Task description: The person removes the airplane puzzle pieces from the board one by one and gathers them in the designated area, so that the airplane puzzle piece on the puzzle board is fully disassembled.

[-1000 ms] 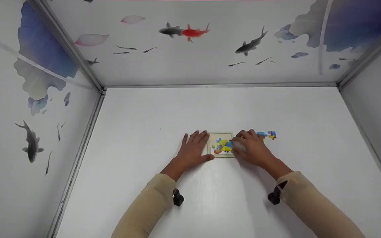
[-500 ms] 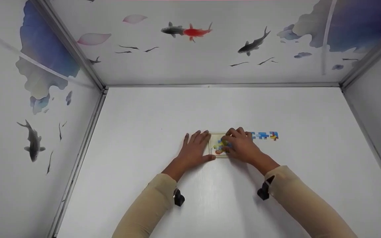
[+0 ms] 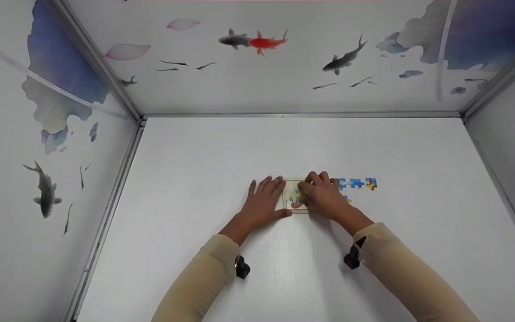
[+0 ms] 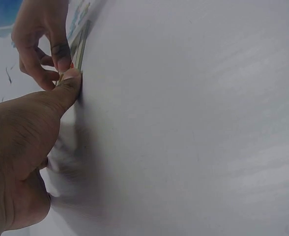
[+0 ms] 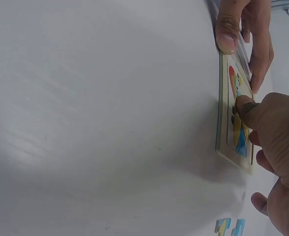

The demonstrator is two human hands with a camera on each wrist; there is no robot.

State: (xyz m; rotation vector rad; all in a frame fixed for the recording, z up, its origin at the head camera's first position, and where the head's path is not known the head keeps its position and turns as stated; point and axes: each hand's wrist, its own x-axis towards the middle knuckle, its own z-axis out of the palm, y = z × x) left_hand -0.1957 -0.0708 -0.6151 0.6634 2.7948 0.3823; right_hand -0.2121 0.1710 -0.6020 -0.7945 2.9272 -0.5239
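A shallow wooden puzzle tray (image 3: pixel 301 211) lies flat on the white table, partly filled with colourful jigsaw pieces. At its left side my left hand (image 3: pixel 261 205) rests spread, the thumb on the near corner and the fingertips along the edge. My right hand (image 3: pixel 327 197) reaches over the tray with bent fingers and holds a puzzle piece down among the others; that piece is mostly hidden. In the right wrist view, the right thumb (image 5: pixel 247 110) sits on the yellow and blue picture (image 5: pixel 241 140) inside the tray's rim (image 5: pixel 222 113).
Loose blue puzzle pieces (image 3: pixel 355 183) lie in a row right of the tray, the rightmost piece (image 3: pixel 371 183) showing some red and yellow. Another piece (image 3: pixel 347 199) peeks out beside the right wrist. Printed walls enclose the table at the back and sides.
My right hand has moved left, from the tray's right edge to over its middle, uncovering more of the loose pieces. My left hand stays at the tray's left side.
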